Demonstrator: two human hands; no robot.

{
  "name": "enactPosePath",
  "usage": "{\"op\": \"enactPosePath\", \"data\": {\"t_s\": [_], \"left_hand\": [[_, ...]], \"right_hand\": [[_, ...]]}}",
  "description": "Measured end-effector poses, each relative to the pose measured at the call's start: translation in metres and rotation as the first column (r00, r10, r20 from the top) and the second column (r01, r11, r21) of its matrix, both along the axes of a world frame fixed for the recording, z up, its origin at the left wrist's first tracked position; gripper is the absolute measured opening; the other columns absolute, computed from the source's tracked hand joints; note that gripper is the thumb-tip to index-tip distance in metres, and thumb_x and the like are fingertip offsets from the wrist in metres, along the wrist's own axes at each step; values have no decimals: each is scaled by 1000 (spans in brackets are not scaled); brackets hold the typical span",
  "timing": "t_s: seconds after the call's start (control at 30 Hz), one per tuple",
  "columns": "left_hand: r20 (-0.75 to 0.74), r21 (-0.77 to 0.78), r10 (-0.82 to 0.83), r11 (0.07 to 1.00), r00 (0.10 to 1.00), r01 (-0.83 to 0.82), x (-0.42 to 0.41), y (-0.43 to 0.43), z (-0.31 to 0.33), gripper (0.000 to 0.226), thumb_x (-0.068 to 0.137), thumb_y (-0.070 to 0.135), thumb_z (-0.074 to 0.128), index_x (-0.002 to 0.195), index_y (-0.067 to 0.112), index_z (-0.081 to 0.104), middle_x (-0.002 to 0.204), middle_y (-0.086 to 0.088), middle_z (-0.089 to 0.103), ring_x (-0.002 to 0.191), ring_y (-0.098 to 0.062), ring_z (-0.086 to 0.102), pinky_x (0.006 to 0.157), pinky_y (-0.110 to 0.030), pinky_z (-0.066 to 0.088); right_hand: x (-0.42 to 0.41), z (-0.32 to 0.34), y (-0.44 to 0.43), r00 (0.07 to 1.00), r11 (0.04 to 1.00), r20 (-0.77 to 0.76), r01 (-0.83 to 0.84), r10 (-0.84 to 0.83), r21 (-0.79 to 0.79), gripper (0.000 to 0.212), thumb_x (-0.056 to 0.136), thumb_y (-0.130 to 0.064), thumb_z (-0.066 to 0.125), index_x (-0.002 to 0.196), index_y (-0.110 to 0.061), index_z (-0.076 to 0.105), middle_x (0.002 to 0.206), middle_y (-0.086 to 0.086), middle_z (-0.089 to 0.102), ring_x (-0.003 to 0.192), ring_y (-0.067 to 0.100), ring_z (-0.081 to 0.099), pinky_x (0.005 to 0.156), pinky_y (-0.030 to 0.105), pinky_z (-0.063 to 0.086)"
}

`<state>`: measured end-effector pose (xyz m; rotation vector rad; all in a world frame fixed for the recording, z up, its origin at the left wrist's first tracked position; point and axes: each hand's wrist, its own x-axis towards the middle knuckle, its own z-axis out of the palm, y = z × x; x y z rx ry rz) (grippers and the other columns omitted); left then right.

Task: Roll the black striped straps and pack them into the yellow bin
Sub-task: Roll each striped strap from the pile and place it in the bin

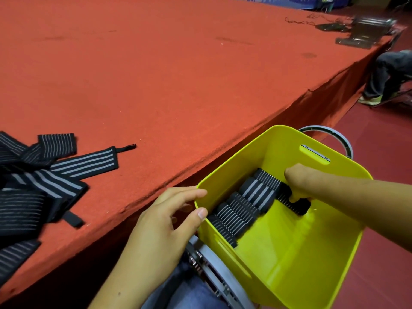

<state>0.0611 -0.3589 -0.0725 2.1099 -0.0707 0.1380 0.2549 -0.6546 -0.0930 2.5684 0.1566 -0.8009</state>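
The yellow bin (296, 253) sits low at the right, beside the red table's edge. A row of several rolled black striped straps (243, 208) lies along its left inner wall. My right hand (301, 181) reaches down into the bin and grips a rolled strap (294, 202) at the far end of that row. My left hand (165, 215) holds the bin's near-left rim, thumb over the edge. A heap of unrolled black striped straps (40, 181) lies on the table at the left.
The red table (178, 74) stretches far ahead, with a metal device (365, 32) and cables at its far right corner. A round grey stool (223, 279) carries the bin. Another person's leg (383, 76) shows at the right on the dark red floor.
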Motion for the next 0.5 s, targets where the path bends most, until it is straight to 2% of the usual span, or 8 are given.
{"op": "enactPosePath", "data": {"t_s": [0.1, 0.17, 0.2, 0.27, 0.3, 0.37, 0.43, 0.5], "left_hand": [[17, -15, 27, 1000, 1000, -26, 1, -3, -6, 27, 93, 39, 67, 119, 48, 69, 125, 36, 60, 120, 10, 56, 101, -17, 43], [24, -30, 45, 999, 999, -45, -1, -2, -7, 27, 95, 36, 68, 120, 47, 69, 125, 36, 60, 119, 11, 57, 101, -15, 43], [32, -33, 43, 999, 999, -42, -1, -1, -7, 28, 95, 35, 69, 120, 47, 69, 125, 36, 60, 119, 10, 57, 101, -13, 43], [55, -24, 1, 1000, 998, 0, 0, -7, -8, 31, 95, 35, 71, 124, 45, 68, 125, 33, 62, 120, 10, 57, 101, -11, 41], [73, -12, 12, 1000, 997, -11, -3, 0, -8, 34, 95, 37, 71, 128, 45, 66, 126, 32, 63, 122, 10, 56, 102, -11, 40], [64, 13, 41, 999, 997, -42, -7, 13, -10, 40, 94, 41, 70, 133, 48, 61, 127, 32, 62, 125, 12, 52, 105, -10, 37], [80, 58, 142, 987, 987, -147, -16, 43, -14, 42, 92, 44, 69, 131, 54, 58, 127, 35, 59, 126, 11, 51, 105, -10, 36], [97, 113, 255, 957, 962, -265, -25, 77, -21, 42, 90, 42, 70, 125, 59, 57, 127, 37, 55, 126, 7, 50, 105, -11, 36]], "right_hand": [[0, 14, 4, 999, 998, 11, 49, -50, 38, 36, 90, -39, 80, 73, -14, 61, 58, -5, 64, 45, 4, 60, 58, 19, 56], [2, 28, 7, 994, 997, 101, 29, -37, 73, 49, 93, -47, 74, 59, -12, 66, 42, -7, 60, 32, -3, 51, 59, 17, 54], [2, 36, 8, 988, 992, 150, 14, -32, 124, 52, 94, -48, 71, 58, -10, 70, 42, -8, 62, 32, -3, 53, 61, 18, 54], [-5, 57, 5, 973, 928, 208, 20, -105, 373, 46, 96, -44, 69, 66, -10, 76, 51, -8, 70, 44, 1, 65, 68, 25, 60], [-7, 68, 17, 968, 859, 224, -19, -112, 511, 41, 95, -43, 70, 69, -12, 76, 55, -5, 72, 50, 6, 70, 71, 30, 62], [-22, 91, 40, 955, 647, 246, -81, -167, 758, 31, 92, -41, 73, 71, -19, 75, 62, -1, 75, 57, 14, 75, 72, 39, 63], [-44, 110, 78, 968, 413, 211, -139, -136, 900, 22, 89, -39, 73, 72, -25, 76, 66, 3, 76, 57, 17, 74, 66, 33, 63], [-70, 122, 116, 990, 205, 120, -102, -76, 973, 17, 82, -40, 71, 75, -26, 76, 70, 8, 77, 58, 18, 72, 58, 27, 60]]}}
